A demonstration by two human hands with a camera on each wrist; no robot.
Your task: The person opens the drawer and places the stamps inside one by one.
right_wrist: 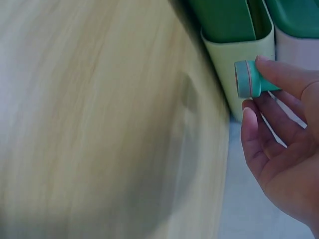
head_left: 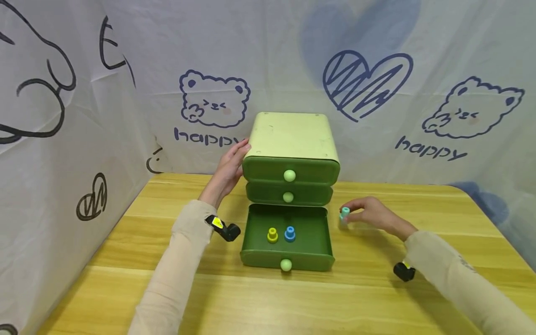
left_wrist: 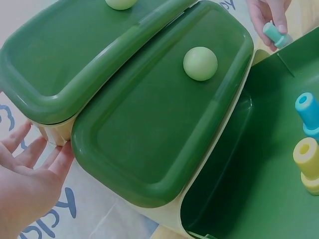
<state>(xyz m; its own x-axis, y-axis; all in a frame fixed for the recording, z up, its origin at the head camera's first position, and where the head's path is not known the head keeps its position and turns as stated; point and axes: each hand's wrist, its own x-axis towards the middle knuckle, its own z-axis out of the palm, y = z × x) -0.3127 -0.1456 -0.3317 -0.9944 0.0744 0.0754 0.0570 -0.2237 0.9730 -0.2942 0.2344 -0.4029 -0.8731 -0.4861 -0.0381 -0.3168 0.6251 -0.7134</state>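
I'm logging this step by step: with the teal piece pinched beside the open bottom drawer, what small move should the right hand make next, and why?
Probably carry the teal piece left over the wall of the open bottom drawer and set it beside the blue piece. The right hand pinches it just outside that drawer, where yellow and blue pieces already stand, and the left hand rests against the cabinet.

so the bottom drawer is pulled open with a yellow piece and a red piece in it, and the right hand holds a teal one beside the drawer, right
Not quite. The second piece in the open bottom drawer is blue, not red; the head view shows it beside the yellow piece. The rest holds: the right hand pinches the teal piece beside the drawer.
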